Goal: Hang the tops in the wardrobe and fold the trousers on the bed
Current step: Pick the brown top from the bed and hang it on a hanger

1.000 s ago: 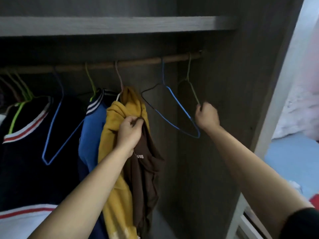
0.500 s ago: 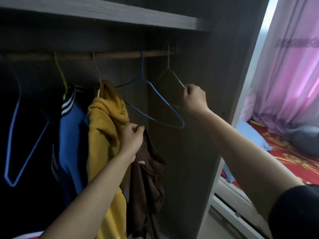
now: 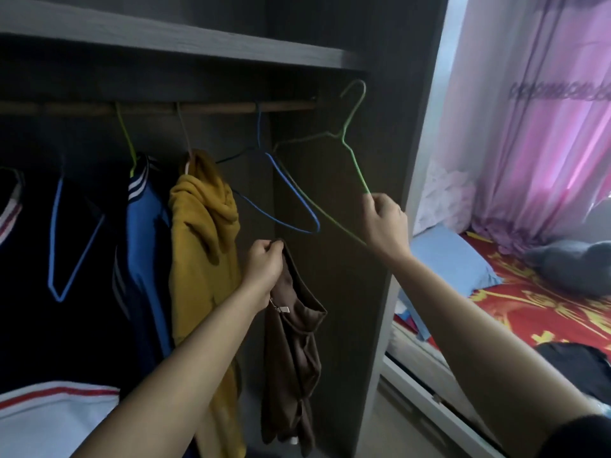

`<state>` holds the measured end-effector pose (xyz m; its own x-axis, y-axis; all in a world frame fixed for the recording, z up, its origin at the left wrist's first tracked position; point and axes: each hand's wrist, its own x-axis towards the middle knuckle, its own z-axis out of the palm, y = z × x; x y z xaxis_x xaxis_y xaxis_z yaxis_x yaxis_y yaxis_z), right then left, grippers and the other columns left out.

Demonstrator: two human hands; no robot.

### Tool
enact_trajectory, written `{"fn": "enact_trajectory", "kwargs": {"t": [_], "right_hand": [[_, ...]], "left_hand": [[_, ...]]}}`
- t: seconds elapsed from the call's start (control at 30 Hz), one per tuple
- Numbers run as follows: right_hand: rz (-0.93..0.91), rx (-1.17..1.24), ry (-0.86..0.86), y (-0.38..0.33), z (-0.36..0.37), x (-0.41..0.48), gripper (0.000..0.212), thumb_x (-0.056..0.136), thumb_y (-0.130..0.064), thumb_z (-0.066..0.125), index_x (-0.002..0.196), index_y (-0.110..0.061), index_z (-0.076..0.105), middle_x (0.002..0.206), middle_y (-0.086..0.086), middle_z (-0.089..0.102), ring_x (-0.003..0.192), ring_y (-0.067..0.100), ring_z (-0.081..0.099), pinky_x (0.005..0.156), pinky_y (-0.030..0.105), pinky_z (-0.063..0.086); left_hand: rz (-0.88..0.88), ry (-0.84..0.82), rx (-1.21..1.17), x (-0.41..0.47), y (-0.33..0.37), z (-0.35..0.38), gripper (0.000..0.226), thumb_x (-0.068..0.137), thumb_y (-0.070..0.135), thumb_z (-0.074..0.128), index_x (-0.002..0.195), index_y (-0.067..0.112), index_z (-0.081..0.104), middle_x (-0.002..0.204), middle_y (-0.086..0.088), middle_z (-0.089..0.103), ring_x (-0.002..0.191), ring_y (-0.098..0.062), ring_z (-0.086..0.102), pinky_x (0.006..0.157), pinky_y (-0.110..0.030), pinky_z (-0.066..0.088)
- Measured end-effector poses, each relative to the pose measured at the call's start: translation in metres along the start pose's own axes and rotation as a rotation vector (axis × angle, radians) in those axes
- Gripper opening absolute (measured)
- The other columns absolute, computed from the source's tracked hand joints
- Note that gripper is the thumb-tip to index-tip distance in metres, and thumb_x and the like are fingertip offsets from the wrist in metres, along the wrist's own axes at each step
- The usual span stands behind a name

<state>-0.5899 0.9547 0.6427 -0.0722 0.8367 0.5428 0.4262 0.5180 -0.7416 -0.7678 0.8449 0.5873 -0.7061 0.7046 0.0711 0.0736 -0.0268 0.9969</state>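
My left hand [image 3: 264,269] grips the top edge of a brown top [image 3: 294,345], which hangs limp in front of the wardrobe's right side. My right hand [image 3: 385,223] holds a green wire hanger [image 3: 352,153] by its lower right arm; the hanger is off the wooden rail [image 3: 211,108], its hook in the air to the right of the rail's end. On the rail hang a yellow hoodie [image 3: 201,246], a blue striped jacket [image 3: 145,246] and an empty blue hanger [image 3: 281,193].
Further left hang another empty blue hanger [image 3: 71,239] and dark tops. A shelf [image 3: 185,44] runs above the rail. The wardrobe's side panel [image 3: 393,226] stands right of my hands. Beyond it are the bed [image 3: 535,312] with a red sheet, dark clothes [image 3: 582,368] and pink curtains.
My right hand has lifted the green hanger off the rail and drawn it out to the right. My left hand with the brown top has dropped lower. The view has swung right toward the bed.
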Motion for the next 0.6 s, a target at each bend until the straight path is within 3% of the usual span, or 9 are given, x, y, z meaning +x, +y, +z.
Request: {"fn": "enact_trajectory", "kwargs": {"t": [0.1,0.23,0.3,0.37,0.4,0.47,0.5,0.6], "right_hand": [[-0.020,0.022,0.031,0.039,-0.034,-0.053,0.030,0.104,-0.044,0.040,0.093,-0.023,0.057,0.077,-0.012,0.058,0.069,0.005,0.055,0.058,0.029,0.039],[-0.047,0.044,0.077,0.087,-0.094,-0.117,0.034,0.104,-0.045,0.041,0.078,-0.025,0.050,0.064,-0.013,0.053,0.058,0.005,0.052,0.049,0.027,0.034],[-0.093,0.082,0.083,0.106,-0.128,-0.148,0.032,0.102,-0.047,0.040,0.073,-0.034,0.044,0.066,-0.019,0.054,0.055,0.003,0.050,0.047,0.016,0.031],[-0.111,0.142,0.067,0.126,-0.158,-0.175,0.035,0.099,-0.048,0.040,0.067,-0.032,0.041,0.062,-0.016,0.050,0.051,0.004,0.044,0.047,0.015,0.030],[-0.084,0.171,0.038,0.137,-0.171,-0.187,0.040,0.097,-0.049,0.043,0.064,-0.026,0.041,0.058,-0.012,0.046,0.049,0.004,0.040,0.047,0.020,0.033],[0.030,0.219,-0.089,0.153,-0.192,-0.204,0.050,0.092,-0.051,0.052,0.062,-0.012,0.045,0.055,-0.007,0.038,0.052,0.009,0.039,0.049,0.042,0.040],[0.083,0.261,-0.168,0.154,-0.200,-0.211,0.050,0.089,-0.051,0.058,0.063,-0.010,0.049,0.055,-0.004,0.041,0.052,0.013,0.041,0.050,0.044,0.041],[0.156,0.510,-0.249,0.140,-0.218,-0.222,0.009,0.090,-0.033,0.072,0.085,-0.026,0.069,0.061,-0.005,0.060,0.054,0.007,0.055,0.051,0.025,0.045]], "left_hand": [[-0.045,-0.024,-0.035,-0.025,0.002,0.028,0.029,0.103,0.035,0.044,0.098,0.013,0.063,0.087,0.003,0.061,0.082,-0.013,0.059,0.073,-0.029,0.044],[-0.114,-0.133,-0.017,-0.065,-0.002,0.066,0.032,0.100,0.042,0.050,0.092,0.015,0.066,0.089,0.006,0.062,0.087,-0.012,0.057,0.068,-0.026,0.042],[-0.160,-0.218,-0.037,-0.088,-0.002,0.082,0.047,0.094,0.056,0.053,0.109,0.014,0.067,0.103,0.007,0.060,0.094,-0.011,0.055,0.079,-0.027,0.042],[-0.160,-0.271,-0.037,-0.105,0.000,0.094,0.062,0.087,0.067,0.053,0.121,0.016,0.063,0.109,0.011,0.058,0.097,-0.008,0.055,0.087,-0.030,0.041],[-0.139,-0.289,-0.021,-0.112,0.001,0.099,0.058,0.087,0.067,0.054,0.117,0.019,0.066,0.108,0.012,0.060,0.097,-0.007,0.055,0.089,-0.032,0.042],[-0.089,-0.323,0.022,-0.126,-0.002,0.106,0.035,0.092,0.054,0.058,0.098,0.023,0.073,0.105,0.007,0.066,0.102,-0.012,0.058,0.094,-0.035,0.045],[-0.060,-0.339,0.036,-0.133,-0.005,0.109,0.025,0.094,0.043,0.061,0.090,0.022,0.073,0.101,0.005,0.068,0.104,-0.014,0.059,0.094,-0.034,0.047],[0.008,-0.448,0.112,-0.161,-0.014,0.117,0.019,0.096,0.029,0.062,0.083,0.019,0.071,0.084,0.008,0.069,0.089,-0.007,0.062,0.077,-0.016,0.049]]}}
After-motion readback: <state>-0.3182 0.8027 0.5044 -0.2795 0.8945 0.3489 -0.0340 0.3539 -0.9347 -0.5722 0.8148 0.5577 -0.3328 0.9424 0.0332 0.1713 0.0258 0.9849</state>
